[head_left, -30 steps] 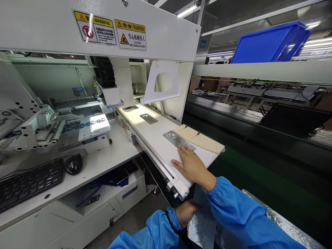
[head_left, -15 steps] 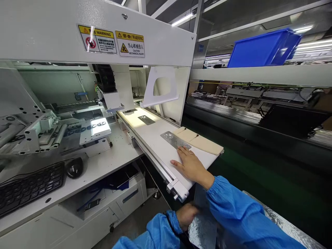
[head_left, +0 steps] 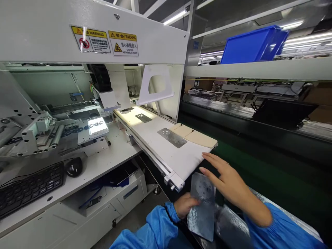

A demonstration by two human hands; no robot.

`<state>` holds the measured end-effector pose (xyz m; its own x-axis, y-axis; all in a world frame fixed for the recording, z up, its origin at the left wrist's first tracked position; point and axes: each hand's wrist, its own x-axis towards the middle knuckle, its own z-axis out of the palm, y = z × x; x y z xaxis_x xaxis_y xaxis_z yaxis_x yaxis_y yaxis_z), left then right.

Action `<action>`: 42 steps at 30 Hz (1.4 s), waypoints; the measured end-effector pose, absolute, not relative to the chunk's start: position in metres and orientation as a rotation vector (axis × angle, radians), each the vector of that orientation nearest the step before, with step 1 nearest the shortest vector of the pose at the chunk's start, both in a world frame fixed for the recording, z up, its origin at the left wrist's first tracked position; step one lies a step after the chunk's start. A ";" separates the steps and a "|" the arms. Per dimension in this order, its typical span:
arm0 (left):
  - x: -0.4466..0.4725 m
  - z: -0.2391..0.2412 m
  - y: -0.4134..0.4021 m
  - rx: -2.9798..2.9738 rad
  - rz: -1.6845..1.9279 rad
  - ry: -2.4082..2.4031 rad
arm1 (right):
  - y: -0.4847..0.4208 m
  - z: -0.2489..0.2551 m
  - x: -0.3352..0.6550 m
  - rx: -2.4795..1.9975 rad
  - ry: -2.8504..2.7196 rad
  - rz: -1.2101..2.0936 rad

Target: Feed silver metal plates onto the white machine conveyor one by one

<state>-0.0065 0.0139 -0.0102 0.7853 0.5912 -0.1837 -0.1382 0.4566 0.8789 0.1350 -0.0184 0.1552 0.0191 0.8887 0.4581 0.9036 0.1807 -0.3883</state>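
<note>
My left hand (head_left: 185,205) is closed on the left edge of a grey, phone-shaped panel (head_left: 203,216) with a shiny, film-like surface, its thumb lying on the face. Several small round marks show near the panel's upper end. Just right of it, my right hand (head_left: 228,180) is open, fingers stretched toward the end of the white conveyor belt (head_left: 169,157), holding nothing. A similar panel (head_left: 172,137) with round holes lies flat on the belt, beside a cream guide plate (head_left: 194,135). Farther in, another panel (head_left: 143,118) rests on the lit part of the belt.
A white machine housing with warning labels (head_left: 123,43) spans above the belt. At left stand a black keyboard (head_left: 33,186) and a mouse (head_left: 74,167). More shiny panels (head_left: 230,226) lie below my right hand. A blue bin (head_left: 251,45) sits on the upper shelf.
My right hand has left the panel on the belt and moved right and down, near the held panel. My left hand has raised the grey panel into fuller view.
</note>
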 end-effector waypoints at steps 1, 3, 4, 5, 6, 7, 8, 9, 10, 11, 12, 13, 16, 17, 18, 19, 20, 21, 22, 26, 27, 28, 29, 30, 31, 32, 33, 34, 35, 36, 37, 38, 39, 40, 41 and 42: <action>-0.007 -0.008 0.011 0.972 0.462 0.508 | -0.035 0.154 0.143 -1.716 -1.761 -0.003; -0.008 -0.001 0.005 0.886 0.442 0.500 | -0.065 0.150 0.158 -1.794 -1.583 0.104; -0.007 0.003 0.002 0.853 0.448 0.499 | -0.078 0.146 0.163 -1.827 -1.497 0.170; -0.006 0.007 -0.002 0.830 0.450 0.499 | -0.089 0.142 0.167 -1.849 -1.422 0.231; -0.004 0.012 -0.006 0.811 0.445 0.500 | -0.099 0.137 0.171 -1.863 -1.363 0.278; -0.002 0.018 -0.011 0.796 0.442 0.499 | -0.107 0.132 0.173 -1.872 -1.319 0.314; 0.000 0.023 -0.016 0.785 0.436 0.493 | -0.113 0.128 0.175 -1.881 -1.290 0.350; 0.002 0.029 -0.020 0.775 0.432 0.480 | -0.118 0.123 0.176 -1.892 -1.274 0.401; 0.005 0.035 -0.025 0.765 0.436 0.466 | -0.122 0.120 0.176 -1.903 -1.265 0.469; 0.007 0.040 -0.030 0.754 0.444 0.453 | -0.125 0.116 0.175 -1.909 -1.262 0.552; 0.010 0.045 -0.033 0.741 0.455 0.446 | -0.127 0.114 0.174 -1.908 -1.266 0.639; 0.012 0.049 -0.036 0.727 0.468 0.444 | -0.128 0.112 0.173 -1.898 -1.272 0.710; 0.019 0.056 -0.040 0.663 0.491 0.448 | -0.128 0.108 0.172 -1.869 -1.263 0.763; 0.021 0.056 -0.040 0.635 0.488 0.445 | -0.128 0.108 0.172 -1.865 -1.245 0.757; 0.022 0.057 -0.039 0.610 0.486 0.441 | -0.128 0.108 0.174 -1.860 -1.220 0.755; 0.024 0.057 -0.038 0.593 0.489 0.438 | -0.128 0.108 0.176 -1.855 -1.192 0.759; 0.025 0.057 -0.037 0.589 0.499 0.437 | -0.128 0.109 0.178 -1.849 -1.164 0.766; 0.026 0.057 -0.037 0.599 0.516 0.439 | -0.129 0.110 0.181 -1.843 -1.139 0.771; 0.026 0.058 -0.036 0.618 0.539 0.445 | -0.129 0.111 0.183 -1.839 -1.113 0.772; 0.025 0.064 -0.034 0.712 0.602 0.486 | -0.131 0.112 0.190 -1.807 -1.021 0.794; 0.024 0.065 -0.033 0.731 0.609 0.494 | -0.131 0.112 0.191 -1.792 -1.008 0.802; 0.023 0.066 -0.031 0.748 0.615 0.498 | -0.131 0.112 0.191 -1.781 -0.998 0.806; 0.022 0.067 -0.030 0.762 0.622 0.500 | -0.131 0.112 0.191 -1.773 -0.994 0.808; 0.021 0.067 -0.029 0.773 0.629 0.502 | -0.130 0.111 0.191 -1.768 -0.994 0.809; 0.021 0.068 -0.028 0.782 0.637 0.504 | -0.130 0.110 0.191 -1.762 -0.999 0.810; 0.020 0.068 -0.027 0.790 0.644 0.506 | -0.129 0.109 0.191 -1.758 -1.006 0.812; 0.020 0.068 -0.027 0.796 0.650 0.508 | -0.129 0.107 0.191 -1.753 -1.013 0.811; 0.020 0.069 -0.026 0.805 0.654 0.507 | -0.128 0.106 0.190 -1.746 -1.024 0.808; 0.020 0.069 -0.026 0.819 0.657 0.502 | -0.127 0.104 0.189 -1.738 -1.040 0.801; 0.020 0.068 -0.025 0.841 0.659 0.495 | -0.127 0.102 0.188 -1.731 -1.060 0.793; 0.020 0.068 -0.025 0.874 0.662 0.488 | -0.126 0.101 0.187 -1.724 -1.082 0.785; 0.019 0.067 -0.024 0.915 0.667 0.480 | -0.125 0.100 0.185 -1.719 -1.108 0.778; 0.019 0.065 -0.023 0.964 0.676 0.474 | -0.125 0.100 0.183 -1.716 -1.134 0.769; 0.018 0.064 -0.022 1.019 0.688 0.469 | -0.125 0.100 0.181 -1.714 -1.161 0.755; 0.016 0.063 -0.021 1.079 0.698 0.468 | -0.126 0.100 0.178 -1.711 -1.186 0.737; 0.014 0.062 -0.019 1.142 0.709 0.468 | -0.126 0.101 0.176 -1.704 -1.207 0.716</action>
